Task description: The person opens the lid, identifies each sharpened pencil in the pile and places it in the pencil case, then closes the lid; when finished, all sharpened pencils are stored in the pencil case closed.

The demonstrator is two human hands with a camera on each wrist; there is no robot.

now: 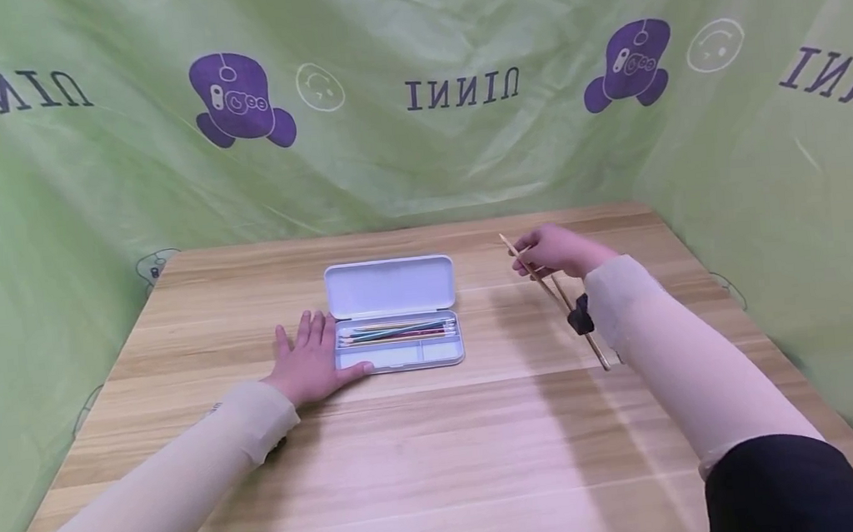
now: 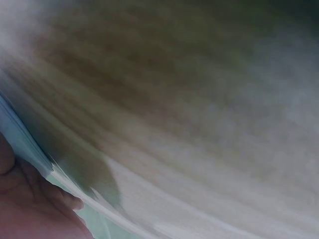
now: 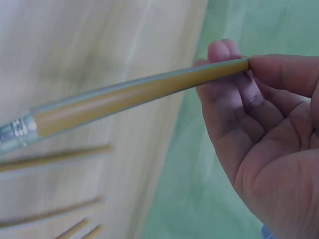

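My right hand (image 1: 556,249) is raised above the right side of the table. In the right wrist view its thumb and fingers pinch a yellow-brown pencil (image 3: 124,97) by one end; a silver metal band is at the other. My left hand (image 1: 312,365) lies with fingers spread on the table at the left side of a pale pencil case (image 1: 384,358), the thumb along its near edge. The case stands open, its lid (image 1: 391,288) tipped back. Several pencils (image 1: 402,333) lie in its long rear compartment. The left wrist view is mostly blurred tabletop.
In the right wrist view, several more pencils (image 3: 60,158) lie on the wooden table (image 1: 442,465) beyond the held one. A green printed curtain (image 1: 388,160) encloses the table at the back and both sides. A small black object (image 1: 579,316) shows at the right wrist.
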